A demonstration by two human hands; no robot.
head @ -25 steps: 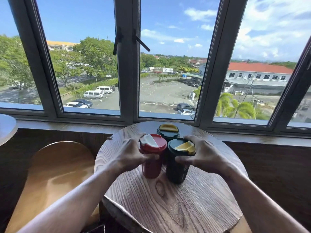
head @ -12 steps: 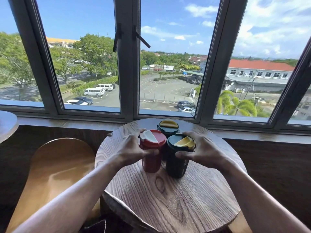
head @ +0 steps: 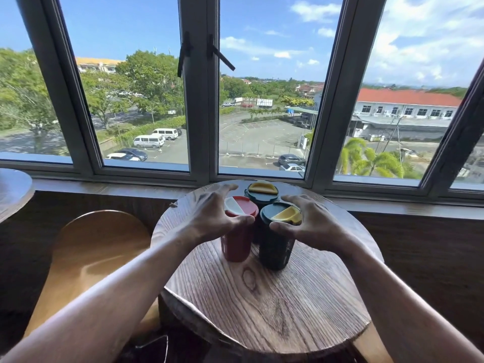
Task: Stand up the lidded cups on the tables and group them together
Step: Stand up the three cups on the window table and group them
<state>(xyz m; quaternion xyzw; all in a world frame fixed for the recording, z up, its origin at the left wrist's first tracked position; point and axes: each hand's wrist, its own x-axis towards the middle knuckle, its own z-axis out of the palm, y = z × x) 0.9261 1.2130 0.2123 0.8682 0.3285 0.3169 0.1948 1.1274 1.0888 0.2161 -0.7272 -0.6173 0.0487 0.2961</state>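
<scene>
Three lidded cups stand upright and touching at the back of a round wooden table (head: pixel 262 297). A red cup (head: pixel 235 242) with a red and white lid is on the left. A dark green cup (head: pixel 275 247) with a yellow-flapped lid is on the right, and a second dark green cup (head: pixel 262 191) stands behind them. My left hand (head: pixel 209 218) spans the red cup's lid, fingers stretched out and blurred, thumb at the front rim. My right hand (head: pixel 311 221) spans the near green cup's lid the same way, fingers extended.
A wide window (head: pixel 201 100) with a sill runs just behind the table. To the left stands a curved wooden chair back (head: pixel 99 247). The edge of another round table (head: pixel 13 189) shows at far left. A dark wood wall panel lies below the sill.
Both hands have loosened from a curled grip on the two front lids, and their fingers now stretch out. The cups stand where they were; the camera has tilted slightly.
</scene>
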